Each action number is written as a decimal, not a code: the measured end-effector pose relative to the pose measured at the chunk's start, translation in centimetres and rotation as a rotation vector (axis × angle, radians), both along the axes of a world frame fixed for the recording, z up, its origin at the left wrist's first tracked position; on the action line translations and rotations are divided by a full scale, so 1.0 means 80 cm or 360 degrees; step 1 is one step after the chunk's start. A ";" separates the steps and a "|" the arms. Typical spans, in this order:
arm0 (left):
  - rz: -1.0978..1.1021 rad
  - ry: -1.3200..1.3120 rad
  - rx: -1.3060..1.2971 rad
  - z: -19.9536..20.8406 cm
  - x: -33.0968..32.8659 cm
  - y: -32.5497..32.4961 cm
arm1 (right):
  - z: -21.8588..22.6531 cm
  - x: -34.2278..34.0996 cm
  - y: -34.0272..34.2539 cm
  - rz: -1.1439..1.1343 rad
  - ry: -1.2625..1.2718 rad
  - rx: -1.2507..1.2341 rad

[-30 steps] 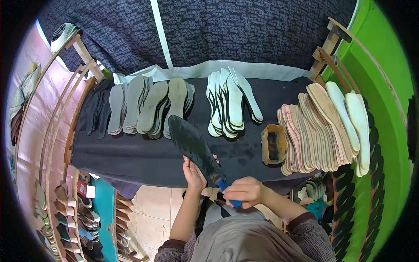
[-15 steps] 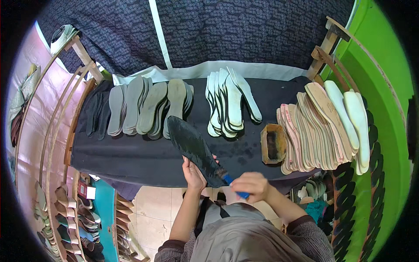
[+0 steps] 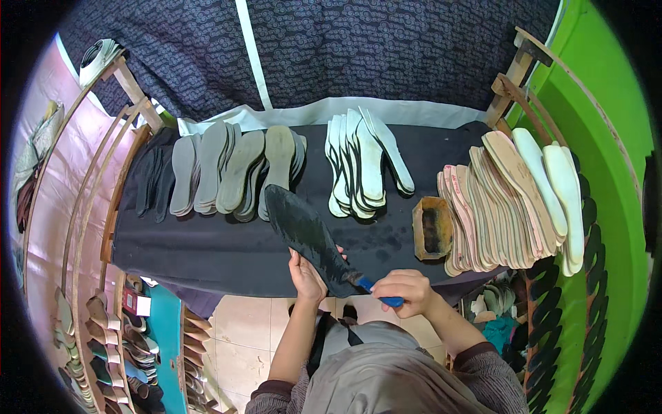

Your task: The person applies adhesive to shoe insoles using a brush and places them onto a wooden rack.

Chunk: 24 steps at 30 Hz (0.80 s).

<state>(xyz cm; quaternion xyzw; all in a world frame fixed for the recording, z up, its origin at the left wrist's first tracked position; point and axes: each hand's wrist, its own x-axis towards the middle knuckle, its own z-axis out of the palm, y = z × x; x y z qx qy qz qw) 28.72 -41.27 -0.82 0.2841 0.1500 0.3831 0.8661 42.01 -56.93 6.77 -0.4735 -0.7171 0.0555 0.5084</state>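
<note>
My left hand point(image 3: 307, 281) grips a long black shoe insole point(image 3: 302, 224) from below, its fingertips showing at the far edge. The insole is tilted above the front of the black-covered table point(image 3: 186, 255), and its upper face looks partly wet and shiny. Closed around a brush with a blue handle point(image 3: 365, 282), my right hand point(image 3: 405, 290) is just right of the insole's near end. The brush tip touches or nearly touches that end; its bristles are hard to make out.
A stained open box point(image 3: 418, 234) stands beside a long row of tan insoles point(image 3: 493, 207). White-topped insoles point(image 3: 365, 165) lie mid-table, grey ones point(image 3: 234, 172) and black ones point(image 3: 152, 183) to the left. Racks of shoe parts point(image 3: 138, 345) flank the table below.
My right hand has shifted slightly right and up, and the brush lies flatter near the insole's near end. The left hand and the insole have hardly moved.
</note>
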 end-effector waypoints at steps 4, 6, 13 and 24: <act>-0.0028 -0.0038 -0.0113 0.000 0.002 -0.001 | -0.008 -0.012 -0.004 0.0230 -0.0106 -0.0004; -0.0059 -0.0054 -0.0093 0.002 0.003 -0.001 | -0.005 -0.010 -0.005 0.0312 -0.0029 -0.0065; -0.0033 -0.0014 -0.0038 0.002 0.002 0.000 | 0.005 -0.005 -0.003 0.0287 -0.0172 -0.0048; 0.0022 -0.0018 -0.0142 0.016 0.005 -0.005 | -0.006 -0.015 -0.001 0.0346 0.0007 -0.0066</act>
